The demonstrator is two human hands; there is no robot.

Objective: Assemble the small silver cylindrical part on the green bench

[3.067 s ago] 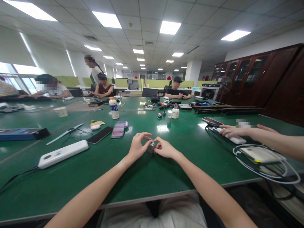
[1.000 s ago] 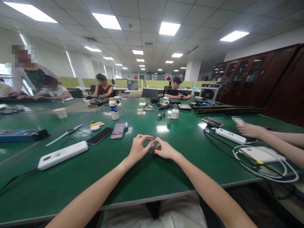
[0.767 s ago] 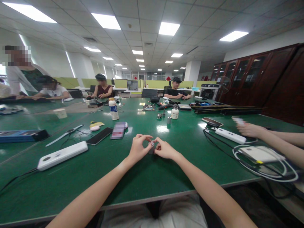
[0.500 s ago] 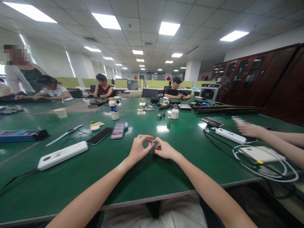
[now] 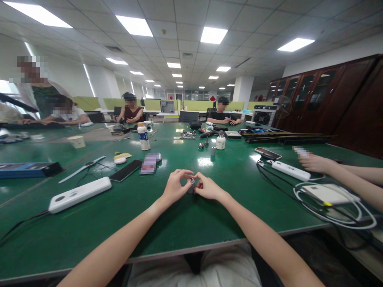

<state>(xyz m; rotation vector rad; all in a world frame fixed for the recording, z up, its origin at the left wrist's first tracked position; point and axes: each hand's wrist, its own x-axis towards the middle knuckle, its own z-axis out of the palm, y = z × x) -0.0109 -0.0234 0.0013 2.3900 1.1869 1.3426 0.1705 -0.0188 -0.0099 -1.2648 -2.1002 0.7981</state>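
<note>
A small grey metal cylinder (image 5: 192,187) stands upright on the green table in front of me, partly covered by my fingers. My left hand (image 5: 176,186) curls round it from the left, with the thumb at its top edge and the forefinger arched over behind. From the other side my right hand (image 5: 209,188) is closed, its bent fingers at the cylinder's top and right side. The fingertips of both hands nearly meet above it. Farther off stands a similar grey cylinder (image 5: 213,151), beside a white jar (image 5: 220,142).
Left are a black phone (image 5: 125,171), a white power strip (image 5: 80,195) and a drink bottle (image 5: 143,136). On the right lie another power strip (image 5: 291,171), cables and a white box (image 5: 329,194), near a co-worker's hand (image 5: 317,164). Tools and parts lie at the back.
My hands and the cylinder stay almost in place. At the far left, the standing person has shifted to the right, and a dark long object now shows there.
</note>
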